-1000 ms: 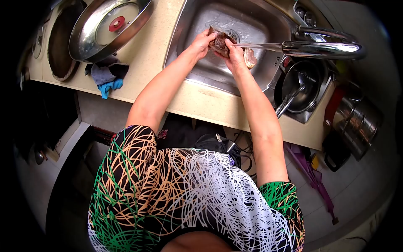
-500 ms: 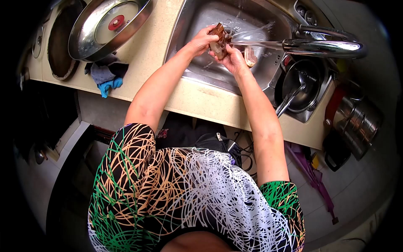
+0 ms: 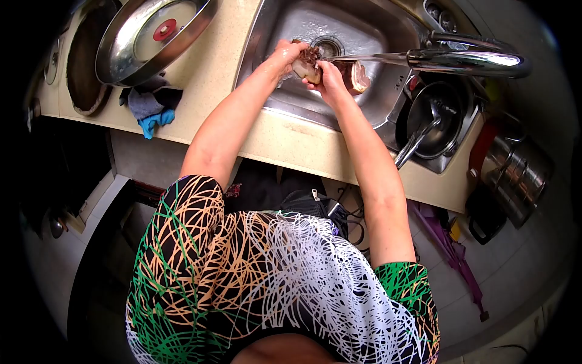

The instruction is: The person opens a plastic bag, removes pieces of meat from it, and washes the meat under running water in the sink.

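Head view, the only one supplied. My left hand [image 3: 285,53] and right hand [image 3: 327,82] are both over the sink [image 3: 273,91], and between them I hold a piece of meat [image 3: 306,64], dark on top with a pale cut face. My left fingers are curled around its far end; my right fingers are clenched on the near side from below. A second piece of meat [image 3: 356,76] (reddish, with a pale fat edge) lies just beside my right hand, on the side toward the tap [image 3: 467,60]; whether my right hand touches it I cannot tell. A thin stream of water runs from the spout toward the held piece, which sits just next to the drain [image 3: 327,45].

Progress, as I judge it: the rinse is in hand, not finished. The held piece is wet and under the flow; the water is on; neither piece has left the basin, and no plate or bowl stands ready for them that I can see.

Surroundings: a steel lid with a red knob [image 3: 151,33] rests on the desk [image 3: 291,142] to the left, with a blue and grey cloth [image 3: 150,109] just below it. A pot with a ladle [image 3: 433,124] sits to the right of the sink.
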### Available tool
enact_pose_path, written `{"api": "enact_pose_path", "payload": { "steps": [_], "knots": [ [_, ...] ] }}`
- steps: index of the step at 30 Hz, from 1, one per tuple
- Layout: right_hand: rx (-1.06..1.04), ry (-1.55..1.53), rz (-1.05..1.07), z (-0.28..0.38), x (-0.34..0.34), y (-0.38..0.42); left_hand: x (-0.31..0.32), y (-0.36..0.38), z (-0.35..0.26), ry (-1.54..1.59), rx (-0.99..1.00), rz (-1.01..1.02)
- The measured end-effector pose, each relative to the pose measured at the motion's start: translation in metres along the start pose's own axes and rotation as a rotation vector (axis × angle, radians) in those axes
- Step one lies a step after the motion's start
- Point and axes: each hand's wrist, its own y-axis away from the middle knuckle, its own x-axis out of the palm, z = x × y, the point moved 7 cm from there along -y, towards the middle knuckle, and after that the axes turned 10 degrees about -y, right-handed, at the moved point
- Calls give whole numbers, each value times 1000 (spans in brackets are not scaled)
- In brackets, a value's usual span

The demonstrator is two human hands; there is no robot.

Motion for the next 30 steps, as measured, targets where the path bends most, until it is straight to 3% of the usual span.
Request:
{"api": "enact_pose_path", "payload": {
  "steps": [2, 9, 11, 12, 14, 17, 18, 22, 25, 27, 30],
  "knots": [
    [-7, 160, -158, 1, -10, -3, -9, -8, 12, -98, -36, -99],
    [-43, 476, -183, 16, -5, -2, -21, -4, 35, 41, -107, -283],
    [34, 426, -220, 15, -12, -2, -35, -27, 55, -291, -136, -438],
    [100, 399, -176, 12, -12, -1, -34, -21, 51, -292, -136, -437],
    [234, 349, -129, 7, -18, -3, -3, -5, 35, -352, -97, 9],
    [320, 299, -164, 2, -24, 0, 11, 5, 27, -441, -47, 141],
    [332, 226, -167, 2, -26, 2, 13, 8, 27, -294, -24, 177],
    [371, 106, -201, 3, -40, 7, 31, 28, 19, -280, 115, 353],
    [389, 68, -157, 3, -44, 10, 39, 48, 6, -520, 143, 439],
    [257, 40, -173, 6, -39, 11, 39, 54, 5, -483, 188, 355],
    [170, 150, -124, 7, -27, 17, 27, 38, 19, -590, 29, 317]
  ]
}}
